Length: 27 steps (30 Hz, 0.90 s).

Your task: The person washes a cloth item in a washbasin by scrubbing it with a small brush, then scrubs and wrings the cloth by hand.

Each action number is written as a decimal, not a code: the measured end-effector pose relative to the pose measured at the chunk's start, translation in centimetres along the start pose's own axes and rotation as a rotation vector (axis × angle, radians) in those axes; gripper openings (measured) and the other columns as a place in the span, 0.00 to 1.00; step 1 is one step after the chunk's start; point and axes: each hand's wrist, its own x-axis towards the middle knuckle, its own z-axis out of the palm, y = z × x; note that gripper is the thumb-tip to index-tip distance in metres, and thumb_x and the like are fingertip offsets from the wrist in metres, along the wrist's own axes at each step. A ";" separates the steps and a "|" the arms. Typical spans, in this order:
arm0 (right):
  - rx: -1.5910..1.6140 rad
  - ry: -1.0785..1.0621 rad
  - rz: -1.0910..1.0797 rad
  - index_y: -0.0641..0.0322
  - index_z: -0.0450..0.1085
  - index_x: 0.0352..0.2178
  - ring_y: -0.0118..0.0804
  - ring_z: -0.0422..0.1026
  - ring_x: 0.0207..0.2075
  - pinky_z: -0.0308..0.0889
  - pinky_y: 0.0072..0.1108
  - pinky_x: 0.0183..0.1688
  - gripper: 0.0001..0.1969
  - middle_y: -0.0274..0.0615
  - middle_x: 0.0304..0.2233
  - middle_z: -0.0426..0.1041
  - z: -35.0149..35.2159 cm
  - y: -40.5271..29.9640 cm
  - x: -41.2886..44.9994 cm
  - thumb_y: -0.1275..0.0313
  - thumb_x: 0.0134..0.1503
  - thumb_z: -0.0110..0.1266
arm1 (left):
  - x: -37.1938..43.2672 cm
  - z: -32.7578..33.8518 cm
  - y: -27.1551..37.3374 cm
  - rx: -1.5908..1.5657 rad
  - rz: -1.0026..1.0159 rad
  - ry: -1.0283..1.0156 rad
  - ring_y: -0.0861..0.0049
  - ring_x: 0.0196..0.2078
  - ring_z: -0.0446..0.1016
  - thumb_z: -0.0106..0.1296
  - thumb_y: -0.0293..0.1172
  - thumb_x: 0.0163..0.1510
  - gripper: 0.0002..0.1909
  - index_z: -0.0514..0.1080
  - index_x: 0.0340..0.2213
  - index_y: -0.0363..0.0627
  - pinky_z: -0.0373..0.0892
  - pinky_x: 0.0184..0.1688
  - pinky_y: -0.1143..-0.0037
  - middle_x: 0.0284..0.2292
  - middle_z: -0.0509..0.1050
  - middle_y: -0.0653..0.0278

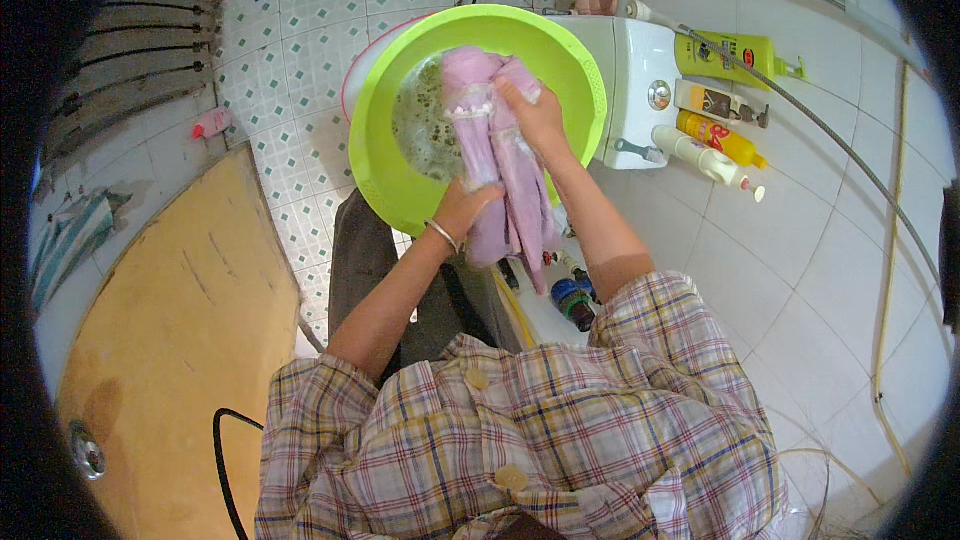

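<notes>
A wet pink-lilac garment (480,142) with a pale frilled trim is bunched up over a lime-green plastic basin (577,67). My left hand (466,210) grips its lower part near the basin's front rim; a bangle circles that wrist. Higher up on the right, my right hand (536,112) clasps the cloth, thumb on top. Loose folds hang past the rim toward my lap. Murky water (424,116) with suds and dark specks lies in the basin, partly hidden behind the garment.
On the right, a white toilet cistern (637,52) carries a green pump bottle (724,58), a yellow bottle (720,139) and a white bottle (705,154). A metal shower hose (810,105) crosses the wall. A yellow door (195,300) stands on the left.
</notes>
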 end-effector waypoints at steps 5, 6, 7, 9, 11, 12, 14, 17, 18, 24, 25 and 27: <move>-0.131 0.102 0.231 0.72 0.62 0.45 0.50 0.67 0.46 0.60 0.29 0.48 0.33 0.58 0.43 0.68 0.0 1.5 1.0 0.51 0.48 0.51 | 1.4 2.4 0.5 0.279 0.559 0.233 0.67 0.41 0.69 0.60 0.32 0.38 0.37 0.56 0.49 0.38 0.65 0.47 0.72 0.41 0.67 0.57; -0.186 0.125 0.258 0.73 0.62 0.45 0.54 0.67 0.45 0.61 0.30 0.48 0.35 0.62 0.42 0.67 0.2 1.8 1.3 0.49 0.47 0.51 | 1.7 2.3 0.6 0.486 0.711 0.356 0.68 0.41 0.69 0.58 0.32 0.39 0.35 0.56 0.49 0.38 0.65 0.46 0.71 0.41 0.68 0.58; -0.185 0.124 0.258 0.73 0.62 0.45 0.54 0.67 0.45 0.61 0.30 0.48 0.35 0.62 0.42 0.67 0.2 2.0 1.5 0.49 0.47 0.51 | 2.0 1.8 0.9 0.488 0.711 0.357 0.68 0.41 0.69 0.58 0.32 0.39 0.35 0.56 0.49 0.38 0.65 0.46 0.71 0.41 0.68 0.58; -0.242 0.073 0.200 0.71 0.58 0.49 0.51 0.67 0.46 0.61 0.28 0.48 0.35 0.59 0.44 0.66 -0.1 2.5 1.4 0.51 0.48 0.51 | 2.0 -0.1 1.5 0.558 0.466 0.168 0.71 0.39 0.70 0.57 0.29 0.41 0.32 0.58 0.48 0.38 0.67 0.44 0.71 0.38 0.69 0.60; 0.000 -0.132 0.246 0.70 0.57 0.50 0.47 0.67 0.46 0.62 0.28 0.47 0.35 0.56 0.45 0.66 -0.5 1.1 1.2 0.54 0.48 0.53 | 1.7 -1.2 1.7 0.303 0.368 0.112 0.71 0.38 0.71 0.56 0.29 0.40 0.29 0.60 0.46 0.37 0.67 0.43 0.71 0.36 0.70 0.59; 0.234 -0.327 0.292 0.69 0.56 0.51 0.44 0.67 0.46 0.63 0.27 0.47 0.35 0.53 0.46 0.65 -1.1 0.4 1.2 0.56 0.48 0.56 | 1.5 -1.5 1.7 0.044 0.269 0.042 0.70 0.36 0.72 0.56 0.29 0.39 0.27 0.63 0.43 0.36 0.67 0.42 0.71 0.35 0.72 0.59; 0.312 -0.369 0.349 0.68 0.56 0.51 0.41 0.66 0.46 0.64 0.27 0.46 0.34 0.51 0.46 0.65 -3.0 0.1 1.5 0.60 0.46 0.59 | 0.5 -1.1 3.0 -0.003 0.090 -0.030 0.72 0.35 0.72 0.56 0.29 0.40 0.24 0.65 0.41 0.36 0.69 0.41 0.71 0.34 0.72 0.60; 0.388 -0.463 0.383 0.68 0.57 0.49 0.38 0.67 0.44 0.66 0.28 0.44 0.35 0.49 0.45 0.66 -3.6 0.0 2.8 0.64 0.42 0.63 | 0.2 -1.0 3.0 -0.117 -0.160 -0.077 0.73 0.34 0.73 0.55 0.30 0.42 0.19 0.67 0.37 0.37 0.70 0.38 0.71 0.32 0.72 0.60; 0.379 -0.506 0.369 0.69 0.58 0.48 0.38 0.69 0.42 0.67 0.29 0.43 0.35 0.49 0.43 0.67 -3.8 0.2 3.3 0.65 0.41 0.65 | 0.3 -0.7 2.6 -0.190 -0.241 -0.062 0.73 0.33 0.73 0.54 0.31 0.42 0.17 0.68 0.36 0.38 0.70 0.38 0.71 0.32 0.73 0.60; 0.186 -0.356 0.498 0.74 0.64 0.42 0.38 0.71 0.33 0.69 0.25 0.33 0.27 0.47 0.35 0.71 -3.1 3.0 3.5 0.66 0.43 0.62 | 0.6 0.9 0.3 -0.249 -0.266 -0.057 0.73 0.33 0.73 0.55 0.37 0.45 0.20 0.69 0.38 0.37 0.70 0.39 0.72 0.34 0.73 0.60; 0.180 -0.361 0.501 0.74 0.64 0.42 0.38 0.71 0.33 0.69 0.25 0.33 0.27 0.47 0.35 0.71 -3.1 3.3 3.5 0.66 0.43 0.62 | 0.5 1.1 0.0 -0.258 -0.266 -0.055 0.73 0.33 0.73 0.55 0.37 0.45 0.20 0.69 0.38 0.37 0.70 0.39 0.72 0.34 0.73 0.60; 0.146 -0.364 0.509 0.73 0.66 0.40 0.35 0.71 0.32 0.68 0.22 0.33 0.22 0.45 0.35 0.71 -3.3 3.9 3.8 0.63 0.49 0.55 | 0.3 1.4 -0.3 -0.217 -0.208 -0.035 0.73 0.34 0.73 0.57 0.40 0.44 0.23 0.68 0.39 0.37 0.70 0.39 0.71 0.35 0.73 0.60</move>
